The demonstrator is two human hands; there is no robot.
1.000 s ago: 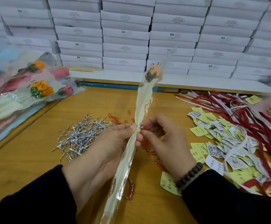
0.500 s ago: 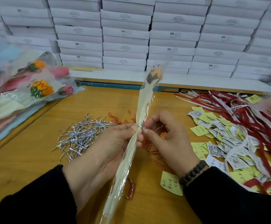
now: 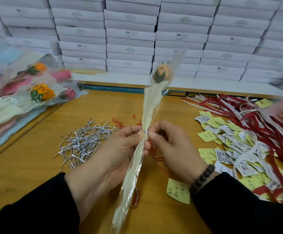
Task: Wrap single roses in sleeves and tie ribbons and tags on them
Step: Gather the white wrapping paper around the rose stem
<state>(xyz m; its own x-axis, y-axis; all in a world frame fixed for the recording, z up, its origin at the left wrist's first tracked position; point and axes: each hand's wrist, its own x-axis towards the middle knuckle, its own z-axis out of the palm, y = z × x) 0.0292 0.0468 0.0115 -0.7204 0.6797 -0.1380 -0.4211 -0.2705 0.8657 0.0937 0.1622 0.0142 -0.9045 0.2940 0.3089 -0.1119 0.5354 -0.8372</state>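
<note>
Ties (image 3: 85, 142) heaped on table (image 3: 27, 166) at left. Left hand (image 3: 113, 156) grips sleeve (image 3: 147, 119) at gathered neck, thumb up. Rose (image 3: 161, 73) raised above, tilted away. Right hand (image 3: 174, 147) pinches silver tie (image 3: 146, 132) at neck, fingers curled. Tags (image 3: 221, 146), ribbons (image 3: 255, 119) lie right.

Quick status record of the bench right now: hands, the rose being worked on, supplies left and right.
left hand: grips the sleeved rose at the gathered neck
right hand: pinches the silver twist tie on the sleeve
rose: upright, bud tilted away, sleeve cinched mid-stem
twist tie pile: left of hands
tags: right of hands
red ribbons: right, over the tags
finished roses: far left
</note>
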